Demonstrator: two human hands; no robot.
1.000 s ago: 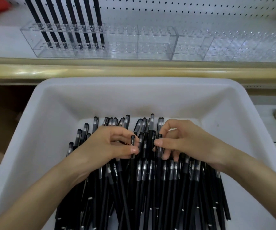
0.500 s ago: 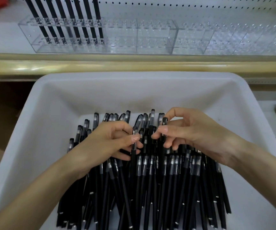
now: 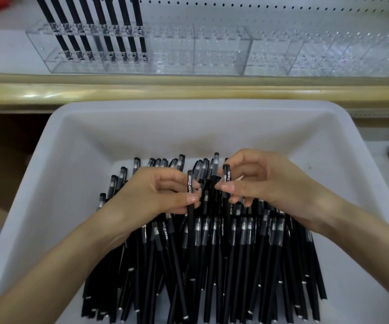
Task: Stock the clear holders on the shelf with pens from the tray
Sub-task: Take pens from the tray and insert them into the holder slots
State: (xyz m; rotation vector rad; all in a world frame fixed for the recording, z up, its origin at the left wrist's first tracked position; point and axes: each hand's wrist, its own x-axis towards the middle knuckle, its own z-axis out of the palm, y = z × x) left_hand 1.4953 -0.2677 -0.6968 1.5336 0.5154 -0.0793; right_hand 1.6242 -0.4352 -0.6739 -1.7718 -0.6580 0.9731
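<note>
Mid-pick, the left hand [image 3: 163, 195] and right hand [image 3: 268, 185] each pinch one of the pens [image 3: 212, 253] heaped in the tray [image 3: 188, 127] at six o'clock; next, I judge, these need lifting into free slots of the clear holders [image 3: 212, 50] at twelve o'clock.

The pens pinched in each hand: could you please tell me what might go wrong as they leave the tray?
1. The left hand and right hand each pinch one pen near its top, so the left pen or right pen may slip back into the pile.
2. Their lower ends sit among crossed pens and may snag.
3. Empty slots in the clear holder look faint, so a pen might miss.
</note>
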